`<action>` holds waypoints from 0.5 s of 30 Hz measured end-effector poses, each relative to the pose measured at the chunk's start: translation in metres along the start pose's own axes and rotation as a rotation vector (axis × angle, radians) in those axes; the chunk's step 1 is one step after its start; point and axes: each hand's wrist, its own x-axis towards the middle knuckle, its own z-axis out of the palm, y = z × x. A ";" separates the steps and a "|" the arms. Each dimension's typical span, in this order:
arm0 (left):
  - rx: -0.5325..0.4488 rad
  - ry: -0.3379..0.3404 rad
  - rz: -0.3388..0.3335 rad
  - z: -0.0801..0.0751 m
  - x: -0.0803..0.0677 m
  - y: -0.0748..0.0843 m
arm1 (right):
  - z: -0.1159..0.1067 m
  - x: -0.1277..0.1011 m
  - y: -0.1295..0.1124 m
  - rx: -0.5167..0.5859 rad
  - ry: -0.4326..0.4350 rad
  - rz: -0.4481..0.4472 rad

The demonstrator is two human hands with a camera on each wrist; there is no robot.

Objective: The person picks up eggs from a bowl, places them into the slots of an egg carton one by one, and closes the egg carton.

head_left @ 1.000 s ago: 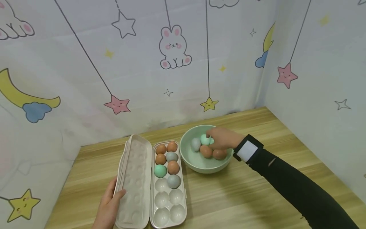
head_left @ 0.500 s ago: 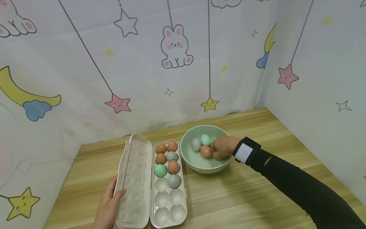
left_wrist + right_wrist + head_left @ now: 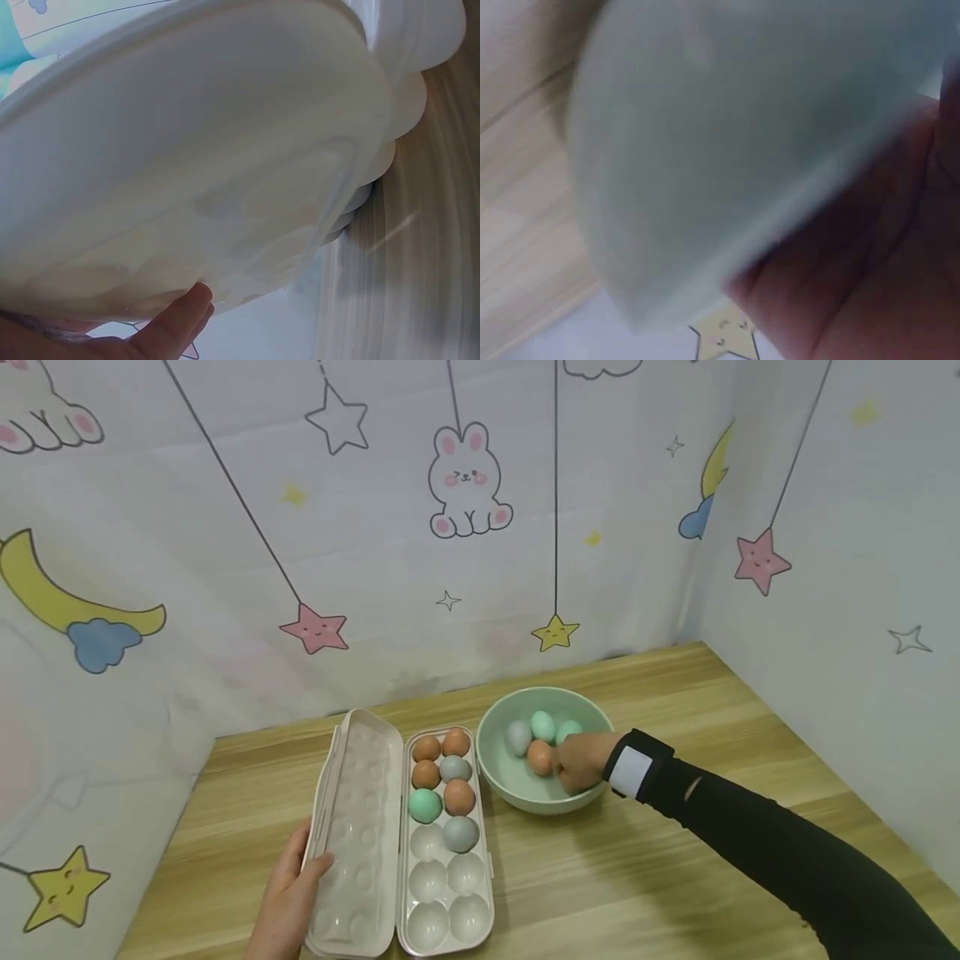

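Observation:
An open cream egg carton (image 3: 444, 881) lies on the wooden table, several brown, grey and green eggs (image 3: 442, 777) filling its far cups. My left hand (image 3: 300, 881) pinches the near edge of its lid (image 3: 356, 810), thumb on top; in the left wrist view a finger (image 3: 176, 322) touches the lid (image 3: 195, 150) from below. My right hand (image 3: 573, 768) reaches into the pale green bowl (image 3: 525, 797), fingers curled down over a brown egg that it hides. Beside it lie a brown egg (image 3: 538, 757), a grey egg (image 3: 517, 737) and two green eggs (image 3: 542, 725). The right wrist view shows only the blurred bowl (image 3: 727, 135) and my palm (image 3: 870, 285).
Printed fabric walls (image 3: 465, 527) close the table at the back, left and right. Bare wooden tabletop (image 3: 600, 877) lies in front of the bowl and to the carton's right.
My right hand has moved from the green egg at the bowl's back to the near right, lowering over the brown egg there. The left hand and carton stayed put.

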 end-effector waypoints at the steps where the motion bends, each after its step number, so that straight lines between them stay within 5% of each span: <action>1: 0.004 0.003 0.005 0.000 0.000 0.000 | -0.002 -0.001 0.000 0.015 0.005 -0.007; 15: 0.024 0.010 -0.010 0.000 0.000 -0.001 | -0.028 -0.018 -0.011 0.029 0.221 -0.128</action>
